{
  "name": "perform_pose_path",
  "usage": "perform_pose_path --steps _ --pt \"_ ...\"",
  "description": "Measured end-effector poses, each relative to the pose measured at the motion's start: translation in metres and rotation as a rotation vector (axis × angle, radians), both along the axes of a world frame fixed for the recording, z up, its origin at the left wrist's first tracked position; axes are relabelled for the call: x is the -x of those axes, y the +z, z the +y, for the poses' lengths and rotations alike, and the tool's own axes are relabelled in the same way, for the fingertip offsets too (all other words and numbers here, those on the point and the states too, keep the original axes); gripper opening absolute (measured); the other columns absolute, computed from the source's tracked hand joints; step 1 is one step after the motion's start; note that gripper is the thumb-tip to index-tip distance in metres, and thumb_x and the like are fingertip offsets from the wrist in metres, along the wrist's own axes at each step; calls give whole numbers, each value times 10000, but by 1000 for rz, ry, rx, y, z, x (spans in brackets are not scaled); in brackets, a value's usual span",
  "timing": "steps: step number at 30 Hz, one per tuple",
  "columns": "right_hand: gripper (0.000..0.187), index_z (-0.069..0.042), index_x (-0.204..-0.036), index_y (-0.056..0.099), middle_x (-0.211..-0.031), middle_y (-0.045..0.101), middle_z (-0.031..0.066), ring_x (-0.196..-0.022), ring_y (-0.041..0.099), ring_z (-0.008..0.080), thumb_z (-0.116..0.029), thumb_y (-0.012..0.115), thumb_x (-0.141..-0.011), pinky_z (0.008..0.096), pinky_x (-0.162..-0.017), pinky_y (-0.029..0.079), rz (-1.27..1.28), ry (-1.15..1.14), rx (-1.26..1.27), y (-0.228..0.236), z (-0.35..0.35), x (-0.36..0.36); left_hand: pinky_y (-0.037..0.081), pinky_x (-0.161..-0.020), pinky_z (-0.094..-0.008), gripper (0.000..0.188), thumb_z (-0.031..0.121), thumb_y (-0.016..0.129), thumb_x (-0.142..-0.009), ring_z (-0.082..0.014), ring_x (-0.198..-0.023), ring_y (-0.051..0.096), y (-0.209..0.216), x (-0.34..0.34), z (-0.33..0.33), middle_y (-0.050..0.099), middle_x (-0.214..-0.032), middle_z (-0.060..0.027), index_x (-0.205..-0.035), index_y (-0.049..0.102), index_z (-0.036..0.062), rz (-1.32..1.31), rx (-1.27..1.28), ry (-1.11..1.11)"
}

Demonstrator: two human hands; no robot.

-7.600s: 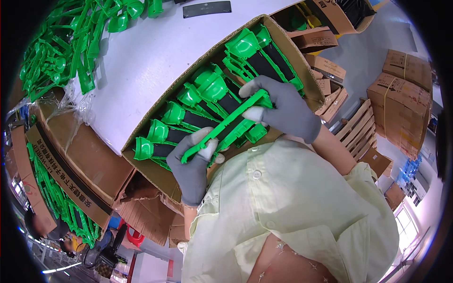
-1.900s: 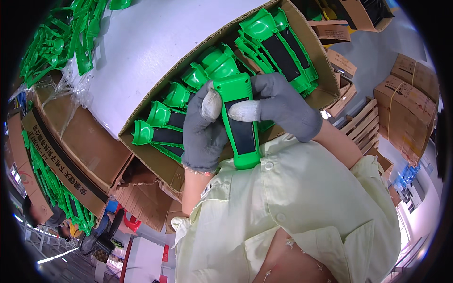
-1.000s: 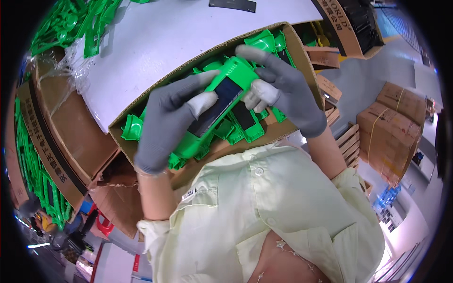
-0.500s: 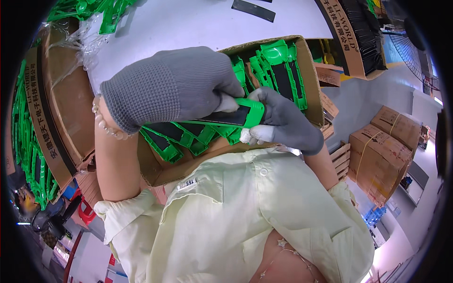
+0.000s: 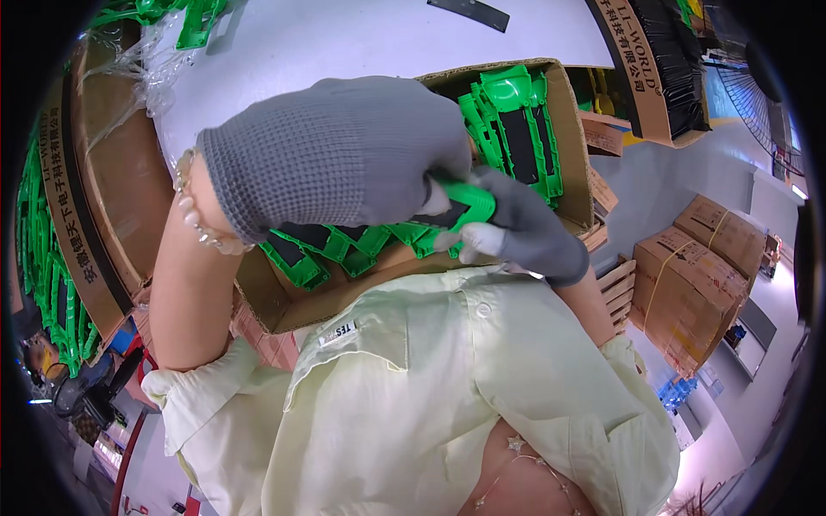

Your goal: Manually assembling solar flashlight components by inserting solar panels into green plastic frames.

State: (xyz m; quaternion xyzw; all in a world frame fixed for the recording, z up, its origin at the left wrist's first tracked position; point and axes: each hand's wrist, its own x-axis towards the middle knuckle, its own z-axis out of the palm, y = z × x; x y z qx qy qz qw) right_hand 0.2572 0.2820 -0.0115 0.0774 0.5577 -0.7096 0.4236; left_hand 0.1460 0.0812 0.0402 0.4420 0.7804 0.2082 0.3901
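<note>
Both my hands wear grey gloves with pale fingertips. My left hand [image 5: 344,155] is closed from above on a green plastic housing with a black strip [image 5: 480,203], and its fingers press near the strip. My right hand [image 5: 538,228] grips the same housing's right end, thumb in front and fingers behind. Much of the housing is hidden under the left glove. Beneath both hands stands an open cardboard box [image 5: 570,129], holding several similar green housings [image 5: 518,129] with black strips at its right and front.
A white table [image 5: 284,52] lies beyond the box, bearing a loose black strip [image 5: 469,13] and green parts [image 5: 200,24]. Another carton [image 5: 107,249] with green parts stands at left. Taped cartons [image 5: 688,279] and a fan [image 5: 757,103] are at right.
My left hand has shifted right along the housing, toward my right hand, and covers more of it. The housing's right end is tilted differently. The right hand stays on that end.
</note>
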Motion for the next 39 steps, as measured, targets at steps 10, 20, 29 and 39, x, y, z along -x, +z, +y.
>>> perform_pose_path --steps 10,20,29,39 --pt "466 -7 -1325 351 -1029 579 89 -739 589 83 -248 425 -934 229 -696 481 56 -55 11 -3 4 -21 473 -820 -237 731 -34 680 -674 -84 -905 542 -42 -79 -7 596 -1035 -39 -1352 408 -7 -1194 -403 899" --pt "314 -7 -1176 468 -951 550 24 -641 422 11 -179 380 -928 182 -567 339 83 -118 16 10 -7 -25 464 -819 -225 739 -39 665 -679 -87 -879 539 -38 -98 1 550 -1067 -53 -1360 379 -21 -1160 -394 1084" --pt "263 -12 -1137 492 -899 549 19 -600 424 25 -157 431 -926 199 -549 350 119 -203 -76 12 -13 -33 472 -787 -219 719 -37 666 -682 -92 -803 551 -36 -103 0 576 -934 -33 -1348 395 -13 -1183 -406 1106" --pt "510 25 -1252 487 -1150 584 102 -1042 569 178 -115 643 -787 323 -917 439 154 -288 54 -8 -22 -4 463 -858 -260 435 39 651 -806 -129 -967 578 -49 -96 13 617 -1046 -72 -1220 533 -27 -947 -869 1337"
